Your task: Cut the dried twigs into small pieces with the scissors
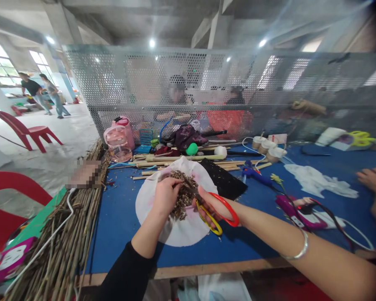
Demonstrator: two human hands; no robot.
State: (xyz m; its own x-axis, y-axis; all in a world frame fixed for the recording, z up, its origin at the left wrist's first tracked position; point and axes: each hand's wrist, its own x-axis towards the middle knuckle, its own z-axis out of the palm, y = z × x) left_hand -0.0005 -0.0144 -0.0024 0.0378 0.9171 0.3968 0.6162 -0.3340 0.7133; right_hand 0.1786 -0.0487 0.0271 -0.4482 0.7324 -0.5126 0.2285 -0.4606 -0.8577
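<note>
My right hand (210, 204) grips a pair of scissors (232, 212) with one red and one yellow handle loop. Their dark blades point up and left, over a heap of brown dried plant scraps (181, 212). Beside the blades, the fingertips of my left hand (166, 193) are pinched together; whatever they hold is too small to make out. The heap lies on a round white cloth (148, 211) with pinkish stains, spread on the blue tabletop (113, 238). A black cloth (224, 177) sits just behind it at the right.
A bundle of long dry stalks (65, 238) lines the table's left side. Bamboo sticks (188, 158), a green ball (191, 149) and a pink container (117, 144) lie behind. At right are a blue glue gun (257, 175), a purple power strip (290, 209) and another person's hand (374, 179).
</note>
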